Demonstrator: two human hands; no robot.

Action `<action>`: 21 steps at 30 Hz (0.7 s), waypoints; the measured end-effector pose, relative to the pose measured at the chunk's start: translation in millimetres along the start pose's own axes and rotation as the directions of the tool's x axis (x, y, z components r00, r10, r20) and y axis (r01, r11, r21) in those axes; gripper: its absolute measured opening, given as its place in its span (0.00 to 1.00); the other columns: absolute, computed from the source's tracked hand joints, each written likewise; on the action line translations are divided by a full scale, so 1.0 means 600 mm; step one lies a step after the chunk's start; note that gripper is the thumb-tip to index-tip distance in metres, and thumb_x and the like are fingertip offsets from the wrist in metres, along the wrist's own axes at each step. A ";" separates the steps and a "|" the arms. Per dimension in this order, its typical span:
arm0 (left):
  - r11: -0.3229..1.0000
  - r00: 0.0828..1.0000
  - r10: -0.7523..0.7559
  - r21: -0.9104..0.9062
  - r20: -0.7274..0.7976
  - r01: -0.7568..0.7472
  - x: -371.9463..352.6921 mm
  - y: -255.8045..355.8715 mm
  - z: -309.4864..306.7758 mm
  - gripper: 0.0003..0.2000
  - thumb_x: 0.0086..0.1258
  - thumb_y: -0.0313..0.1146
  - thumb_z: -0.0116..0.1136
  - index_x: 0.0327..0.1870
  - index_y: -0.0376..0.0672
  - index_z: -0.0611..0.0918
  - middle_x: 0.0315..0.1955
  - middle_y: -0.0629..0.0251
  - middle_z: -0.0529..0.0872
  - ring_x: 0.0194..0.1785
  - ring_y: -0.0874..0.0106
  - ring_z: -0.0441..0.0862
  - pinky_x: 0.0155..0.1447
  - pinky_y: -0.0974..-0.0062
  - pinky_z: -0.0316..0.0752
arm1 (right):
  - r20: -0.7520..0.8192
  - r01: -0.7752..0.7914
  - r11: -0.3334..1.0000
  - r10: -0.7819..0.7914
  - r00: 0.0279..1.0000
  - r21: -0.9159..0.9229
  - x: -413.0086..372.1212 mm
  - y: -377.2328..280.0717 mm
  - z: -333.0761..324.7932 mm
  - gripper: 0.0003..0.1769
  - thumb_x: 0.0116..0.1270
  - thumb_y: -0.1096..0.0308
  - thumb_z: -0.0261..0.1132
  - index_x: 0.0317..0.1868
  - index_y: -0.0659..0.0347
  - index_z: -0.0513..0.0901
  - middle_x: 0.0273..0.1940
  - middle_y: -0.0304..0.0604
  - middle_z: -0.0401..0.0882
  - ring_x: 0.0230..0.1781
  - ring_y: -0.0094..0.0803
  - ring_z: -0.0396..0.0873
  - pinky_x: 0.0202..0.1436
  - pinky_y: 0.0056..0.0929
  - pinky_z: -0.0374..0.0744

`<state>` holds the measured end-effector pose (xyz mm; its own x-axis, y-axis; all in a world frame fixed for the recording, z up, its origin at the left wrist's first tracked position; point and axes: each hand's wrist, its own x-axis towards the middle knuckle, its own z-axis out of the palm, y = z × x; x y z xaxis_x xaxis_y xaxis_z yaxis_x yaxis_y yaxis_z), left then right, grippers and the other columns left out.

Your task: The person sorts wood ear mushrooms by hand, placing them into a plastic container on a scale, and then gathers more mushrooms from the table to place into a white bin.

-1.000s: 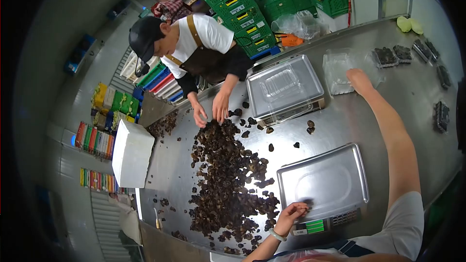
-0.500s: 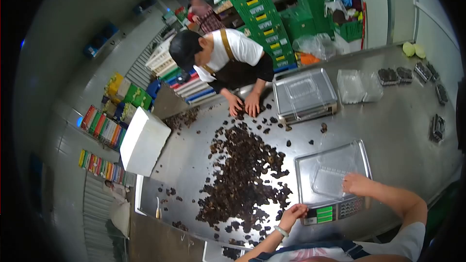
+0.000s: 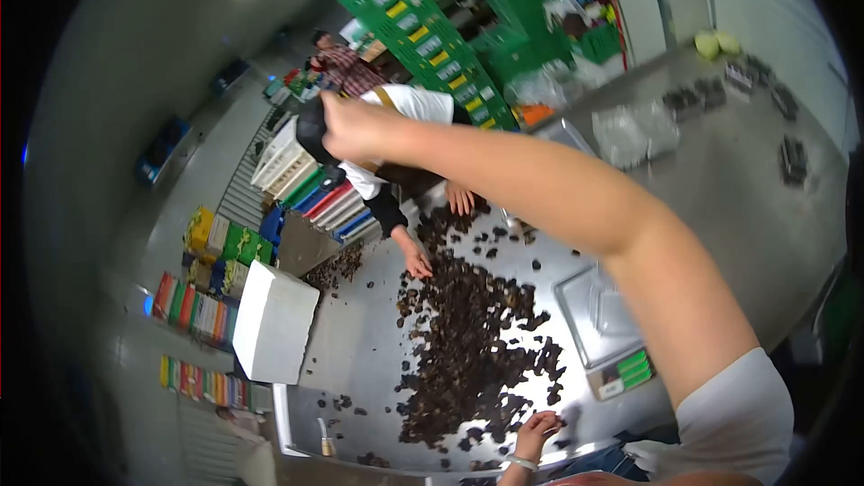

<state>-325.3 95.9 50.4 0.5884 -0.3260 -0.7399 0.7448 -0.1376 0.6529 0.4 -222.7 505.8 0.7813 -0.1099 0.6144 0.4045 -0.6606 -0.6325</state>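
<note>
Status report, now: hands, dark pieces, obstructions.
Right hand outstretched, grip unclear. Left hand beside dark pieces spread on the table. Right arm partly hides the near scale.

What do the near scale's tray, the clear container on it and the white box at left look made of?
Tray: probably stainless steel, smooth, with bright grey sheen. Clear container: likely thin plastic, since the tray shows through it. White box: perhaps foam, matte and opaque.

Legible text: none. Scale (image 3: 596, 324) on the bench (image 3: 756, 243), front edge: lit green display (image 3: 634, 367), figures too small to read; pale plate (image 3: 610, 389) beside it, any marking unreadable. Stacked green crates (image 3: 382, 13) at the back: white labels (image 3: 429, 45) on the sides, print too blurred to make out
</note>
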 end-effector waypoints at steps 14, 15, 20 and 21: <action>0.369 0.706 0.708 0.868 -0.032 -0.331 -0.010 -0.074 -0.169 0.23 0.66 0.32 0.64 0.63 0.42 0.76 0.55 0.54 0.81 0.62 0.55 0.76 0.66 0.58 0.70 | 0.670 -0.162 0.937 0.336 0.662 -0.310 -0.802 0.122 0.365 0.42 0.60 0.61 0.73 0.74 0.55 0.65 0.69 0.55 0.67 0.69 0.55 0.66 0.68 0.52 0.69; 0.270 0.706 0.708 0.919 0.011 -0.286 -0.012 -0.060 -0.169 0.25 0.65 0.32 0.66 0.64 0.44 0.76 0.62 0.52 0.75 0.67 0.52 0.69 0.70 0.54 0.63 | 0.604 -0.187 0.905 0.398 0.691 -0.382 -0.849 0.117 0.373 0.43 0.61 0.60 0.73 0.74 0.55 0.65 0.71 0.55 0.65 0.71 0.54 0.63 0.69 0.53 0.66; -0.092 0.732 0.635 0.965 0.247 -0.246 0.028 -0.052 -0.187 0.28 0.66 0.52 0.65 0.66 0.55 0.78 0.74 0.57 0.65 0.77 0.46 0.55 0.76 0.40 0.47 | 0.578 -0.166 0.886 0.413 0.704 -0.432 -0.993 0.072 0.400 0.41 0.62 0.54 0.72 0.73 0.53 0.69 0.73 0.54 0.62 0.74 0.53 0.58 0.73 0.55 0.61; -0.142 0.749 0.592 0.954 0.297 -0.266 0.034 -0.054 -0.197 0.28 0.66 0.53 0.64 0.66 0.57 0.78 0.75 0.58 0.65 0.78 0.46 0.54 0.77 0.39 0.47 | 0.660 -0.098 0.919 0.345 0.667 -0.381 -1.000 0.060 0.402 0.40 0.61 0.53 0.72 0.73 0.53 0.70 0.73 0.53 0.62 0.74 0.51 0.59 0.75 0.55 0.59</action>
<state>-300.0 204.4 -5.1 0.7884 -0.6033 -0.1199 -0.5619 -0.7857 0.2586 -338.9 -1.5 0.6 0.9747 0.1889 -0.1194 0.1140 -0.8797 -0.4617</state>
